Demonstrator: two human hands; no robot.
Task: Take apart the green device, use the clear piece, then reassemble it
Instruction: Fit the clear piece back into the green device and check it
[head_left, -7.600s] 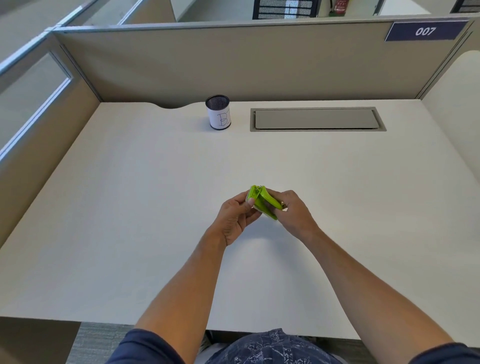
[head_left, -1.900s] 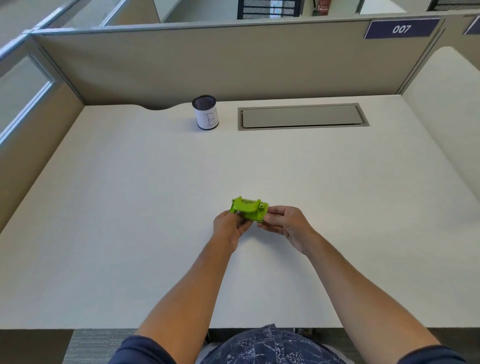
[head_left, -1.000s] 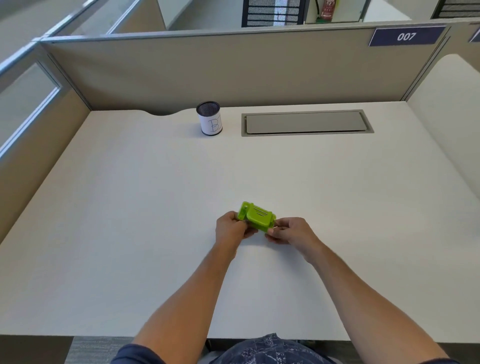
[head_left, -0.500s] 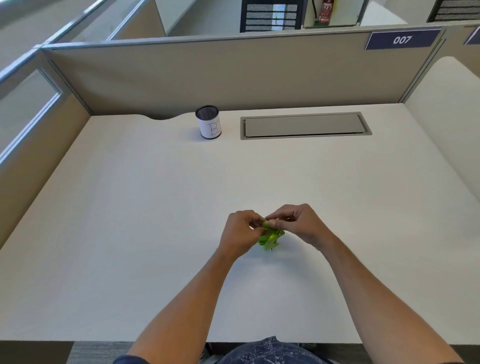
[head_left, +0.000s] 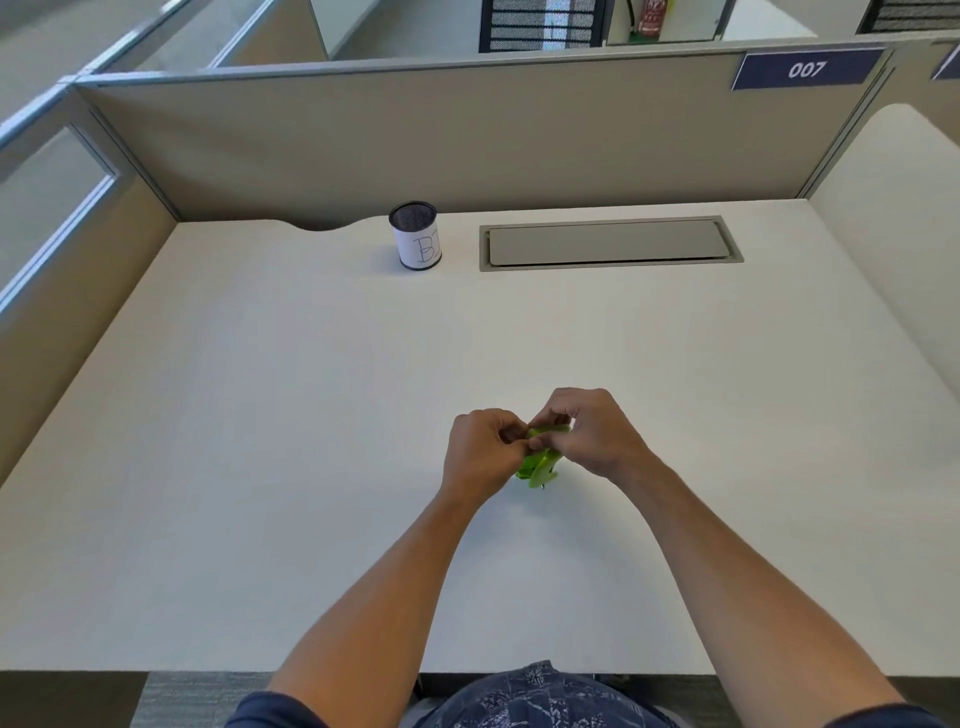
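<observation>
Green device: you hold the green device (head_left: 540, 462) just below the middle of the frame, between both hands and above the desk; it is glossy lime plastic with thin curved edges, and most of it is hidden behind your fingers.
Left hand: your left hand (head_left: 480, 454) sits to the left of the device, knuckles up, fingers curled in; its grip pinches the device's upper left edge.
Right hand: your right hand (head_left: 592, 434) comes over from the right, fingers bent down onto the top of the device; its grip is clenched on the green plastic too.
Contact: the fingertips of both hands meet at the top of the device, while its lower end hangs free beneath them.
Clear piece: you cannot tell from this view where it is.
Desk: the desk (head_left: 311, 415) is a broad, pale, matte surface with a faint grain, filling the centre of the frame.
Pen cup: a round cup (head_left: 415, 236) with a dark mesh rim and a white paper wrap stands upright at the upper middle, well apart from your hands.
Cable hatch: a flat grey rectangular hatch (head_left: 608, 244) lies flush in the desk just right of the cup.
Partition: smooth beige panels (head_left: 467, 135) wall the far edge; a dark blue plate (head_left: 805, 70) reading 007 sits at upper right.
</observation>
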